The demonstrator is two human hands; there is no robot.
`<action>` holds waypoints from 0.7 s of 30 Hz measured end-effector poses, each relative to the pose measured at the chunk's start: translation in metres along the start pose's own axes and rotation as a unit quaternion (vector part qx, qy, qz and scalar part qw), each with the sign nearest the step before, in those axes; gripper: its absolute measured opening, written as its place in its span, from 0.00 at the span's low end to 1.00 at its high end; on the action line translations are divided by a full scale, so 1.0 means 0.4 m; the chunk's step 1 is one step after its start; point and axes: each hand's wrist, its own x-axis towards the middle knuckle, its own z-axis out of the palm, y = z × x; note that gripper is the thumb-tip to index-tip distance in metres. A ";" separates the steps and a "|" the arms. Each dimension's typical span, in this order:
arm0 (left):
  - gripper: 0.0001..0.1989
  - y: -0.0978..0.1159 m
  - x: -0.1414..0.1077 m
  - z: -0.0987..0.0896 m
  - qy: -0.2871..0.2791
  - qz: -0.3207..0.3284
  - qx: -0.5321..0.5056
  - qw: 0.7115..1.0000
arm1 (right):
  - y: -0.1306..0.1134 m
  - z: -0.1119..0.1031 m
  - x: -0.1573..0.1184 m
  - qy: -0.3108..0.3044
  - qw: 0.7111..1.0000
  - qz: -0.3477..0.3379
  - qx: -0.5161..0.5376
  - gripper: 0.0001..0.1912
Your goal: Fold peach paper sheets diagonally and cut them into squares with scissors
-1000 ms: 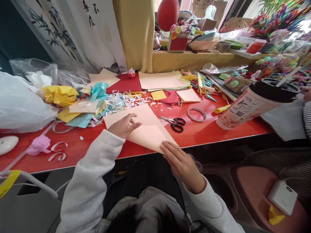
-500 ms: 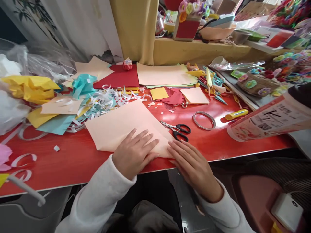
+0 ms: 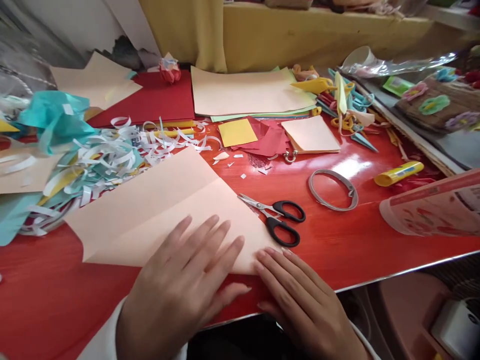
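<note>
A large peach paper sheet point(image 3: 150, 200) lies on the red table, with a crease running across it. My left hand point(image 3: 180, 280) rests on its lower middle, fingers spread and slightly blurred. At the sheet's right corner, my right hand point(image 3: 303, 295) touches the edge with its fingertips, the fingers stretched out side by side. Scissors with black handles point(image 3: 277, 215) lie partly open beside the sheet's right edge, just above my right hand.
White paper curls point(image 3: 116, 150) and crumpled teal paper point(image 3: 60, 117) lie at the left. Behind are stacked peach sheets point(image 3: 247, 92), red paper point(image 3: 161, 97) and a yellow square point(image 3: 238, 132). A grey ring point(image 3: 333, 190), glue stick point(image 3: 399, 173) and cup point(image 3: 435, 205) stand or lie right.
The view has moved closer and lower over the table. My left hand lies a little farther left and lower along the sheet; my right hand remains at its right corner.
</note>
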 end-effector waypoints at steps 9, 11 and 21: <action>0.15 -0.002 -0.009 0.013 -0.001 0.017 -0.037 0.999 | 0.079 -0.056 0.002 -0.073 0.997 0.018 -0.002 0.25; 0.15 -0.001 -0.006 0.017 0.003 0.006 -0.049 0.999 | 0.097 -0.051 -0.004 -0.075 0.995 0.061 -0.031 0.24; 0.19 -0.010 -0.024 0.034 -0.012 0.002 -0.051 0.999 | 0.108 -0.032 0.010 -0.026 0.983 0.156 -0.095 0.23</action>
